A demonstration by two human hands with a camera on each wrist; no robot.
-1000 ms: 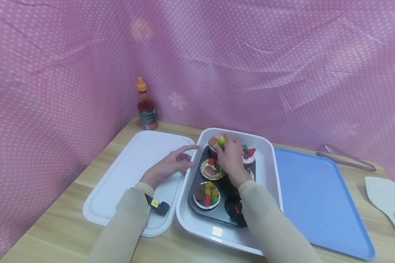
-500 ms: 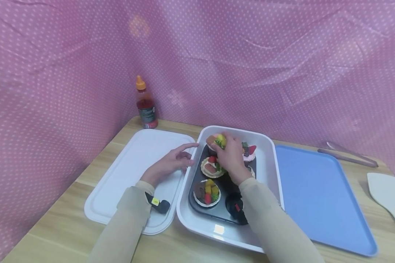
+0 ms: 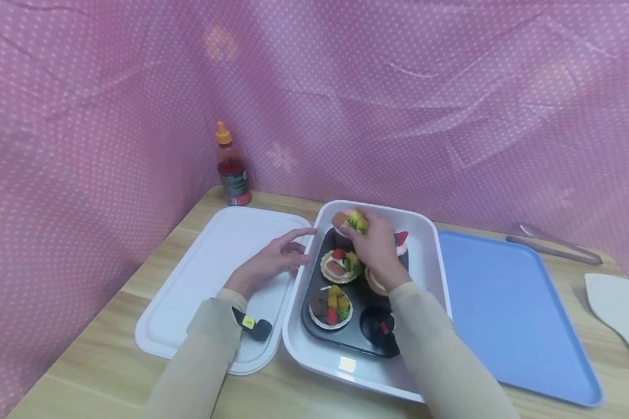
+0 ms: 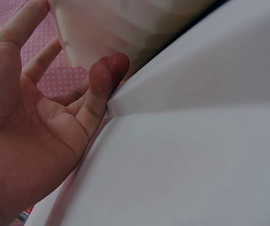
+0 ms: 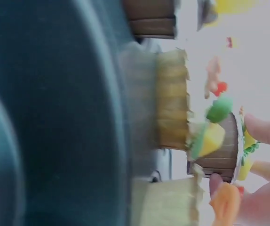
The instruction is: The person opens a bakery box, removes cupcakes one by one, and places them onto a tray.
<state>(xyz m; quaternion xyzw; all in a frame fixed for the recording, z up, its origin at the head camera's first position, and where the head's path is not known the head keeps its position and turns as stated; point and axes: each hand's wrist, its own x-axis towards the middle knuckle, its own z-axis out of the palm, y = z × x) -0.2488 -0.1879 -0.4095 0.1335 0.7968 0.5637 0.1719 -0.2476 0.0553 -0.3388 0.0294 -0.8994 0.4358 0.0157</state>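
Observation:
A fruit tart (image 3: 347, 222) with kiwi on top and a brown case is pinched between the thumb and fingers of my right hand (image 3: 376, 241), at the far left corner of a dark muffin tin (image 3: 314, 340). The right wrist view shows that tart's brown side (image 5: 219, 150) under my fingers. Several other tarts, such as one with chocolate and fruit (image 3: 331, 307), sit in the tin, which lies inside a white tub (image 3: 289, 331). Against the tub's left wall, my left hand (image 3: 269, 262) rests with loosely spread fingers.
Left of the tub lies a white lid (image 3: 199, 285). A sauce bottle (image 3: 233, 174) stands behind it. To the right are a blue tray (image 3: 508, 314), metal tongs (image 3: 552, 247) and a cream spatula (image 3: 614, 302). A pink dotted cloth (image 3: 424, 105) hangs behind the table.
My right hand has risen slightly and shifted a little right with the kiwi-topped tart, uncovering more of the tarts below it. The left hand has stayed at the tub's wall.

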